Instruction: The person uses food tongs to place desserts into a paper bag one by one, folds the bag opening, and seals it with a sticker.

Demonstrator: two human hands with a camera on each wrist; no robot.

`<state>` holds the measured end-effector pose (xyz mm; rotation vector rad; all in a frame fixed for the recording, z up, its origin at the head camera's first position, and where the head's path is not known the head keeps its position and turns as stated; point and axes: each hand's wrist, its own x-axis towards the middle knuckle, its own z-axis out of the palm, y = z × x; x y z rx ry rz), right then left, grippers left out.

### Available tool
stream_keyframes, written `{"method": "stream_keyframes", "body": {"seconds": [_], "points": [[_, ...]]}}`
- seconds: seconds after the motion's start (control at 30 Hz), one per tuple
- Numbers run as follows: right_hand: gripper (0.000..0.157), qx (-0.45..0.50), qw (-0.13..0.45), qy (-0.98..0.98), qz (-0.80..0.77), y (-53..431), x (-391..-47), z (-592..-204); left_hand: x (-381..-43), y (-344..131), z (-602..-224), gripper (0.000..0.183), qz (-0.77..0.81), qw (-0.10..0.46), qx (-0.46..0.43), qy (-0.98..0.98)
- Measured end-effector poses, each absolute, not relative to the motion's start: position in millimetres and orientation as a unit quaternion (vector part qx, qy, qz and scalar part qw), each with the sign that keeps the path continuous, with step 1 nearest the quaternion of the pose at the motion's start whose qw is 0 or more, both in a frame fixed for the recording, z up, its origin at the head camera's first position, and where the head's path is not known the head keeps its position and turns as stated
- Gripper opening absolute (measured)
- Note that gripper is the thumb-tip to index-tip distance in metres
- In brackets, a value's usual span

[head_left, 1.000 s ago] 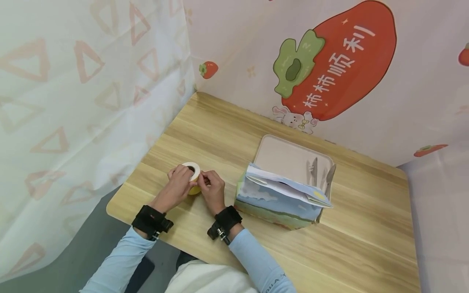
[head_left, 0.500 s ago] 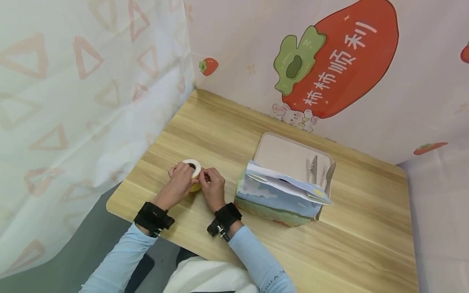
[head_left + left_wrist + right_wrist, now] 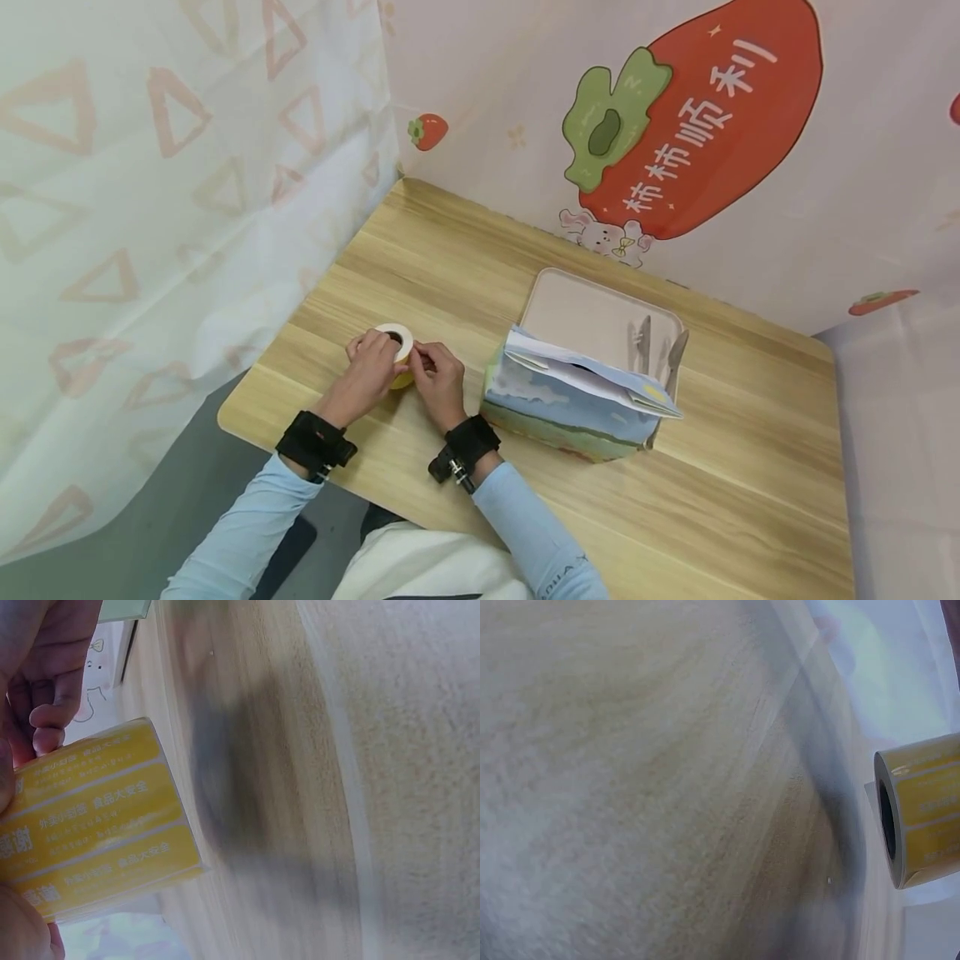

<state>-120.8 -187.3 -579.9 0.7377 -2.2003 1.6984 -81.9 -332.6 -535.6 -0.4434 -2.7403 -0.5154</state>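
A roll of yellow stickers (image 3: pixel 402 381) with a white side and a dark hollow core stands near the table's left part. My left hand (image 3: pixel 363 368) grips it from the left, some fingers over the core opening. At the roll's right edge, my right hand (image 3: pixel 441 383) has its thumb and fingertips pinched together; exactly what lies between them is too small to see. White print covers the yellow stickers (image 3: pixel 112 814) in the left wrist view. The right wrist view shows the roll's end and core (image 3: pixel 930 802), but not the right hand's fingertips.
Right of my hands stands a paper bag (image 3: pixel 570 417) with a painted landscape and a folded top. Behind it lies a pale tray (image 3: pixel 585 312) with a knife (image 3: pixel 677 354) and other cutlery. Printed curtains (image 3: pixel 480 192) border the wooden table (image 3: pixel 712 517).
Both hands stay at the roll with nearly the same hold. The right hand shifts very slightly right, and the head view tilts a little.
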Motion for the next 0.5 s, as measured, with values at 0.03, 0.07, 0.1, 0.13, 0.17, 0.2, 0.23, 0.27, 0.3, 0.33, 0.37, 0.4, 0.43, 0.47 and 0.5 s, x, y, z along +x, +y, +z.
{"method": "stream_keyframes", "body": {"seconds": [0.03,0.07,0.1,0.13,0.17,0.2,0.23,0.27,0.3,0.33,0.37,0.4,0.43,0.47,0.5], "points": [[0.015,0.253,0.135,-0.758,0.586,-187.3,-121.1,-579.9,-82.0,-332.5,-535.4,0.028,-0.180,0.161,-0.157,-0.958],[0.014,0.252,0.138,-0.758,0.585,-187.5,-121.3,-580.0,-82.1,-332.5,-535.6,0.028,-0.181,0.163,-0.158,-0.957],[0.014,0.250,0.142,-0.759,0.584,-187.6,-121.4,-579.8,-82.2,-332.3,-535.8,0.028,-0.177,0.165,-0.160,-0.957],[0.014,0.248,0.145,-0.761,0.582,-187.7,-121.4,-579.2,-82.4,-332.1,-535.7,0.028,-0.177,0.167,-0.161,-0.956],[0.014,0.246,0.149,-0.761,0.582,-187.8,-121.3,-578.5,-82.6,-331.7,-535.6,0.028,-0.177,0.169,-0.162,-0.956],[0.014,0.244,0.150,-0.762,0.581,-188.0,-121.2,-577.9,-82.7,-331.3,-535.4,0.028,-0.177,0.171,-0.164,-0.955],[0.014,0.243,0.152,-0.763,0.579,-188.1,-121.0,-577.5,-82.8,-330.9,-535.3,0.028,-0.174,0.173,-0.164,-0.955],[0.014,0.242,0.153,-0.764,0.579,-188.2,-120.7,-576.7,-82.9,-330.6,-535.0,0.028,-0.172,0.175,-0.165,-0.955],[0.014,0.240,0.153,-0.765,0.578,-188.2,-120.4,-575.9,-82.9,-330.2,-534.9,0.028,-0.168,0.178,-0.167,-0.955],[0.014,0.239,0.154,-0.766,0.577,-188.4,-120.0,-575.6,-82.9,-330.0,-534.9,0.028,-0.167,0.180,-0.168,-0.955],[0.014,0.238,0.155,-0.767,0.575,-188.8,-119.7,-575.4,-82.8,-329.9,-534.9,0.028,-0.166,0.183,-0.170,-0.954],[0.014,0.237,0.155,-0.770,0.572,-189.2,-119.4,-575.5,-82.7,-329.8,-535.0,0.029,-0.163,0.186,-0.171,-0.954],[0.014,0.236,0.156,-0.772,0.569,-189.7,-119.1,-575.5,-82.5,-329.7,-534.9,0.029,-0.161,0.189,-0.172,-0.953],[0.014,0.234,0.155,-0.775,0.566,-190.2,-119.0,-575.6,-82.4,-329.6,-534.8,0.029,-0.158,0.191,-0.172,-0.953],[0.014,0.233,0.157,-0.777,0.563,-190.7,-118.8,-575.9,-82.3,-329.6,-535.1,0.029,-0.155,0.193,-0.172,-0.953]]}}
